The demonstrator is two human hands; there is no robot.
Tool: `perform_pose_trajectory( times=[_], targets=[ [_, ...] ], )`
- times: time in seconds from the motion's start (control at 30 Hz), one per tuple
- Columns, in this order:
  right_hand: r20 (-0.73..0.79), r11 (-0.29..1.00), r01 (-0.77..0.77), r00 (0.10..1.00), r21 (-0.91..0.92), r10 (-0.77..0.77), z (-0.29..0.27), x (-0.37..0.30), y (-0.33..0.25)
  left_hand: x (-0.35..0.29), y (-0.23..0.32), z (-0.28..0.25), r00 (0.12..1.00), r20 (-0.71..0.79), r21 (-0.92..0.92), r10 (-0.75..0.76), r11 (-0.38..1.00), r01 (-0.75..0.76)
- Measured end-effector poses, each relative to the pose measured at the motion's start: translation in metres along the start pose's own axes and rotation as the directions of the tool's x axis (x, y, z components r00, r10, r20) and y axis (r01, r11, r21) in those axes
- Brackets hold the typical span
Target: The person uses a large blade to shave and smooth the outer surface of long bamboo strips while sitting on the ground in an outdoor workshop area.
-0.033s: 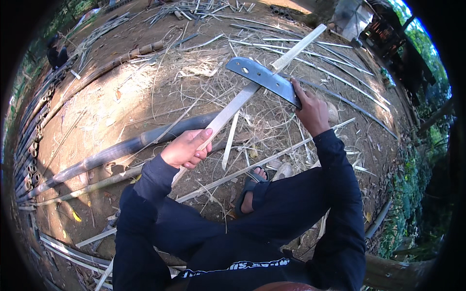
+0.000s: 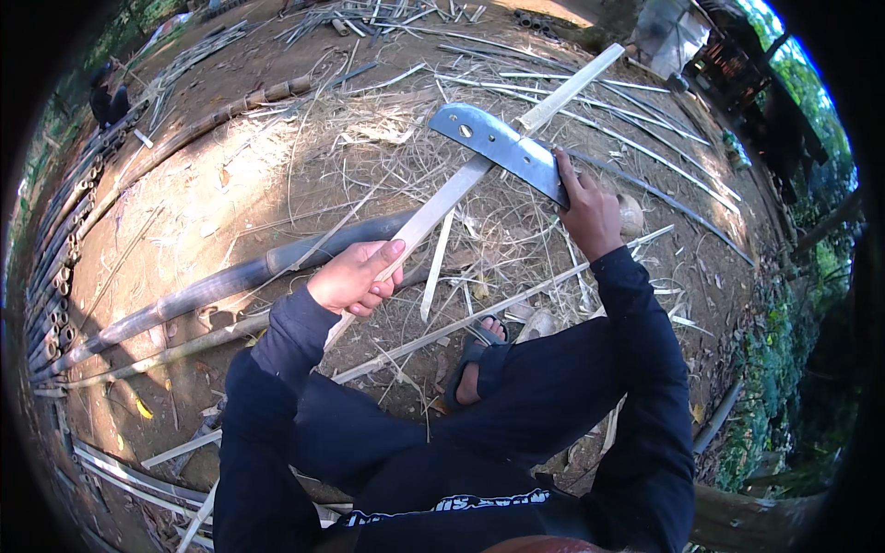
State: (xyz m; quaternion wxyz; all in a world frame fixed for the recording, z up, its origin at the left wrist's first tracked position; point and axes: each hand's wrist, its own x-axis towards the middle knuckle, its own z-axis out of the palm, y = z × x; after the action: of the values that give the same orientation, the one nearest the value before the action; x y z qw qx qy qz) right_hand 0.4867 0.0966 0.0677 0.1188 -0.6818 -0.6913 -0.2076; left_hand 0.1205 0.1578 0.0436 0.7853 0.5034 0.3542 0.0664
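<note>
My left hand [image 2: 358,278] is closed round a long, pale bamboo strip [image 2: 441,205], thumb along its upper face. The strip slants from beside my left knee up to the far right. My right hand [image 2: 592,212] grips a machete [image 2: 516,155] with a broad grey blade, rounded tip and several holes. Its handle is mostly hidden inside my fist. The blade lies across the strip's upper half and covers a short stretch of it. Whether the edge bites into the strip, I cannot tell.
Shavings [image 2: 378,138] litter the ground ahead. A thick dark bamboo pole [image 2: 221,284] lies to the left, near stacked poles [image 2: 57,323]. Split strips [image 2: 636,138] lie at the far right. My sandalled foot [image 2: 475,364] rests below the strip. Another person [image 2: 109,103] is far left.
Almost nothing differs. The strip and both hands have shifted very slightly, and the blade still lies across the strip.
</note>
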Motion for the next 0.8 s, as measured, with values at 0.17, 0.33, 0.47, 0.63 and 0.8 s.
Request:
perform_pose_trajectory(
  times=[0.17, 0.33, 0.47, 0.63, 0.8],
  targets=[
    [-0.114, 0.935, 0.348, 0.928, -0.067, -0.353, 0.008, -0.015, -0.032, -0.004, -0.001, -0.007, 0.999, -0.022, -0.004, -0.041, 0.999, 0.040],
    [-0.045, 0.998, -0.048, 0.998, 0.045, 0.050, 0.003, 0.003, -0.013, 0.004, 0.005, 0.000, 1.000, -0.012, -0.002, -0.028, 1.000, 0.028],
    [-0.075, 0.966, 0.259, 0.963, -0.006, -0.259, 0.004, -0.009, -0.036, 0.001, 0.007, -0.003, 0.998, 0.001, -0.041, -0.057, 0.998, 0.057],
    [-0.015, 0.993, -0.104, 0.994, 0.059, 0.105, 0.015, 0.010, -0.006, 0.009, 0.007, -0.002, 1.000, 0.012, 0.007, -0.018, 1.000, 0.018],
    [-0.157, 0.907, 0.406, 0.894, -0.111, -0.419, 0.009, 0.000, -0.027, 0.006, 0.005, -0.004, 1.000, -0.003, -0.015, -0.026, 1.000, 0.026]
  ],
)
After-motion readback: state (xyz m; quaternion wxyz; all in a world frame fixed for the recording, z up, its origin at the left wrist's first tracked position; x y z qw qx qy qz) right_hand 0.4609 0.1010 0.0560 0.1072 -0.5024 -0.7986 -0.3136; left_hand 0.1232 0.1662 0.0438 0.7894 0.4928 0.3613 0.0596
